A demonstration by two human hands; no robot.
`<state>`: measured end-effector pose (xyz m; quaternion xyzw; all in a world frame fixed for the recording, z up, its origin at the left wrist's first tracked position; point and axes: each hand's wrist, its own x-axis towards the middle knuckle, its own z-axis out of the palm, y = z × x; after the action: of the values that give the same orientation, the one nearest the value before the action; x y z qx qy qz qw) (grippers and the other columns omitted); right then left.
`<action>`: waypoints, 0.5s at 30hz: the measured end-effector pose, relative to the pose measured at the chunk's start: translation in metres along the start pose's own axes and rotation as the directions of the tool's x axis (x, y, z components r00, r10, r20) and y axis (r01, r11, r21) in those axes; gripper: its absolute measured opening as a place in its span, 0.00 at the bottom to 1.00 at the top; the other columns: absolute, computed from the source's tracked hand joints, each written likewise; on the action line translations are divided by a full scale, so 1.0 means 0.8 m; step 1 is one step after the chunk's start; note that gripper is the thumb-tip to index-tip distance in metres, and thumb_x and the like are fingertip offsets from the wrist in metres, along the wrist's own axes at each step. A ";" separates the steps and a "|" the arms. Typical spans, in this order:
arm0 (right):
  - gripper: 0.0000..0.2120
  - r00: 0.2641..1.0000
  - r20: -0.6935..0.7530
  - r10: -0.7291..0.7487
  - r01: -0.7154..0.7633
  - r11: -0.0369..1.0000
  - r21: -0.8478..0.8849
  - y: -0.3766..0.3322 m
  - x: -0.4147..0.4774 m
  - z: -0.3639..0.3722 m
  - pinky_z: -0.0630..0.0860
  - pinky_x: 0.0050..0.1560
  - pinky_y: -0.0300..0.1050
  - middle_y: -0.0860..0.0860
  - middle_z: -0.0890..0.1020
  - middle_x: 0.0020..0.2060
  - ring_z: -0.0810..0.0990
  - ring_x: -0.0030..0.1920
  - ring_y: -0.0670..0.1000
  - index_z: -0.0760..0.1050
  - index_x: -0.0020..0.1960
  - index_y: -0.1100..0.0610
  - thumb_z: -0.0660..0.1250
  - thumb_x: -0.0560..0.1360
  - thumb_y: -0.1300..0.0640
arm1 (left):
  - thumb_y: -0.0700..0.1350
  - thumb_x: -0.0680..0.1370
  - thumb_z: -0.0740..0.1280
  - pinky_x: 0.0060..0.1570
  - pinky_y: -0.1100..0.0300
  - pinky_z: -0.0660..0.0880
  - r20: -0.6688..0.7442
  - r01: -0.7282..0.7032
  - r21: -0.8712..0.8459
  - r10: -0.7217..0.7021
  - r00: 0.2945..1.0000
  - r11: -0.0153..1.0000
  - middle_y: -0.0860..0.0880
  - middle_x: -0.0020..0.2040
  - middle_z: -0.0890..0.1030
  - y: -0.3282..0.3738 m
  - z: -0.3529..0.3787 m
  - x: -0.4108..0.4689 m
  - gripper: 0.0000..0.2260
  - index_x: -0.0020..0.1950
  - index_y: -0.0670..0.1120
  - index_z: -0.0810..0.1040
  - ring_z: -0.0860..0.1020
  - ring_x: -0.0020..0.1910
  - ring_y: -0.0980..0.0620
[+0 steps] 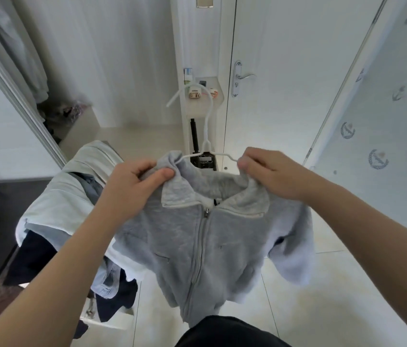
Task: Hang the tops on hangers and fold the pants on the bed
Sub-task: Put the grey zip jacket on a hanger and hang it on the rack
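A grey zip-up top [205, 246] with a collar hangs in front of me, its zip closed. A white hanger [207, 116] sticks up out of its neck, hook pointing away and to the left. My left hand [132, 189] pinches the left collar and shoulder, where the hanger's arm goes into the cloth. My right hand [270, 174] grips the right collar together with the hanger's bare right arm. The top's lower hem hangs above my dark-clad leg [225, 331].
To the left, a pile of clothes [59, 216], white, dark blue and denim, lies draped over a piece of furniture. Behind the top are a white door with a handle [243, 76], a narrow shelf [202, 93] and an open wardrobe [29, 71]. Patterned bedding [382, 146] is at right.
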<state>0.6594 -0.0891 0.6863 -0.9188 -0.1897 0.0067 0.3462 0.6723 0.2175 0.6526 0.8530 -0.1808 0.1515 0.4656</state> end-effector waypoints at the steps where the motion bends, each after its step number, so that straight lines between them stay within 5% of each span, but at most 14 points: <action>1: 0.22 1.000 0.014 0.002 -0.002 1.000 -0.006 0.000 -0.003 0.007 0.69 0.36 0.38 0.50 0.77 0.34 0.72 0.33 0.44 0.72 0.42 0.53 0.58 0.77 0.35 | 0.63 0.72 0.71 0.31 0.71 0.65 0.037 0.024 -0.013 -0.024 0.999 1.000 0.60 0.29 0.75 -0.001 0.000 -0.002 0.12 0.36 0.57 0.80 0.71 0.30 0.62; 4: 0.16 0.995 -0.084 -0.048 0.050 0.998 0.028 0.011 -0.011 0.018 0.67 0.34 0.38 0.49 0.75 0.30 0.70 0.31 0.43 0.72 0.39 0.53 0.64 0.79 0.44 | 0.65 0.73 0.72 0.43 0.67 0.75 0.276 0.165 -0.074 -0.139 0.951 0.983 0.57 0.38 0.84 -0.004 -0.011 -0.007 0.09 0.42 0.62 0.84 0.79 0.38 0.63; 7: 0.16 0.980 -0.187 -0.064 0.084 0.991 0.102 0.022 -0.015 0.011 0.68 0.34 0.36 0.55 0.76 0.31 0.71 0.31 0.44 0.74 0.39 0.55 0.65 0.76 0.43 | 0.72 0.75 0.62 0.57 0.59 0.76 0.545 0.423 -0.015 -0.347 0.763 0.906 0.56 0.51 0.86 -0.013 -0.032 -0.011 0.22 0.52 0.59 0.86 0.83 0.52 0.59; 10: 0.15 0.976 -0.208 -0.058 0.087 0.987 0.138 0.035 -0.017 0.004 0.68 0.36 0.39 0.58 0.77 0.33 0.72 0.34 0.47 0.75 0.39 0.58 0.67 0.78 0.49 | 0.73 0.75 0.60 0.60 0.57 0.77 0.661 0.502 0.084 -0.426 0.618 0.860 0.56 0.54 0.86 -0.021 -0.035 -0.019 0.25 0.52 0.57 0.86 0.84 0.55 0.57; 15: 0.11 0.982 -0.183 -0.034 0.064 0.986 0.157 0.047 -0.019 -0.001 0.69 0.37 0.38 0.56 0.78 0.33 0.73 0.34 0.46 0.77 0.39 0.56 0.68 0.80 0.56 | 0.64 0.72 0.73 0.46 0.66 0.79 0.681 0.438 0.086 -0.374 0.630 0.895 0.52 0.48 0.87 -0.023 -0.016 -0.033 0.15 0.47 0.54 0.87 0.85 0.49 0.54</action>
<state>0.6580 -0.1210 0.6606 -0.8794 -0.1791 -0.0695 0.4356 0.6558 0.2418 0.6342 0.8449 -0.1483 -0.2890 0.4251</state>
